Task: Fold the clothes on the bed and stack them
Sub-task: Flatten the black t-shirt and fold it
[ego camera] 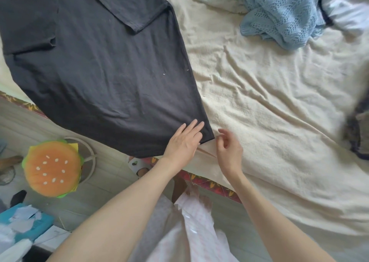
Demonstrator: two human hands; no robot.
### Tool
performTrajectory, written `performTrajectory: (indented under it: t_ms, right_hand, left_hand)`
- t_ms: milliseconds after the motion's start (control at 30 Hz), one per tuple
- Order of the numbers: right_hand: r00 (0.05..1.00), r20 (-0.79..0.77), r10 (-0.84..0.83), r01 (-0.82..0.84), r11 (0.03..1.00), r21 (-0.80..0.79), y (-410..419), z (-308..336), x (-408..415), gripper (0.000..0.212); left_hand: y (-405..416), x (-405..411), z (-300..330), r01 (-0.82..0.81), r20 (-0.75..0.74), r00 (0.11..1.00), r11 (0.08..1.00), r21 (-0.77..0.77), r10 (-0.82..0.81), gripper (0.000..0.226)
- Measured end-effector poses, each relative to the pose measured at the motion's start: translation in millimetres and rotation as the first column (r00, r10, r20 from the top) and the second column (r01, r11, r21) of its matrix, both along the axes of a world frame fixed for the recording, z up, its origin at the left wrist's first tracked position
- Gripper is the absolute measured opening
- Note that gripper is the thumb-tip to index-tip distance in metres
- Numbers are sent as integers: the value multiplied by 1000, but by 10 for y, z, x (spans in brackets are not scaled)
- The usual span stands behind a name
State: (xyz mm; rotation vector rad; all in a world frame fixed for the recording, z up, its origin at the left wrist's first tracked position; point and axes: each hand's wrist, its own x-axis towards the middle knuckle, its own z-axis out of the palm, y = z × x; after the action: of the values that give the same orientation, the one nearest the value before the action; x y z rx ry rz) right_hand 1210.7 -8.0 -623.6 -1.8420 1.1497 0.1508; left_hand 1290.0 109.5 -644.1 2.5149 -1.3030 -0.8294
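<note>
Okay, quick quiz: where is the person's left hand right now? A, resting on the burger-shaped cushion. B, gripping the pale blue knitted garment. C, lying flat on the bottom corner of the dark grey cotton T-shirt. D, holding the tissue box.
C: the left hand lies with straight fingers on the hem corner of the dark grey cotton T-shirt, far from the pale blue knitted garment.
</note>
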Motion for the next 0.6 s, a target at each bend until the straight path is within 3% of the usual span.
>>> performTrajectory:
  t_ms: [33, 100, 167, 233, 300, 367, 500, 600]
  right_hand:
    - [992, 52, 115, -106, 981, -162, -5, 14, -1, 28]
    - [885, 30, 465, -409, 806, -429, -22, -13, -12, 36]
    - [672, -192, 715, -716, 561, -415, -39, -44, -40, 44]
    - [502, -400, 767, -864, 423, -272, -69, -57, -107, 49]
    - [439, -503, 744, -898, 373, -233, -84, -42, -137, 51]
    - [467, -522, 714, -884, 391, -256, -20, 44, -47, 46]
    - [474, -506, 720, -880, 368, -301, 264, 182, 276, 44]
    - [446, -433, 783, -888, 324, -327, 629, 227, 638, 48]
  left_hand:
    - [24, -14, -15, 14, -7, 1000, 1000, 3, -14, 22]
    - [103, -78, -25, 51, -16, 999, 999, 13, -51, 30]
    - [235, -174, -28, 68, -39, 997, 997, 23, -67, 42]
    - [396, -255, -32, 98, -91, 992, 994, 53, -93, 49]
    - [565, -277, -34, 116, -175, 979, 990, 84, -100, 45]
    - [733, -253, -13, 40, -278, 961, 994, 99, -11, 42]
    - [1174, -84, 44, -290, -298, 905, 953, 88, 303, 37]
    - [1615, 241, 104, -569, -285, 780, 821, 48, 557, 31]
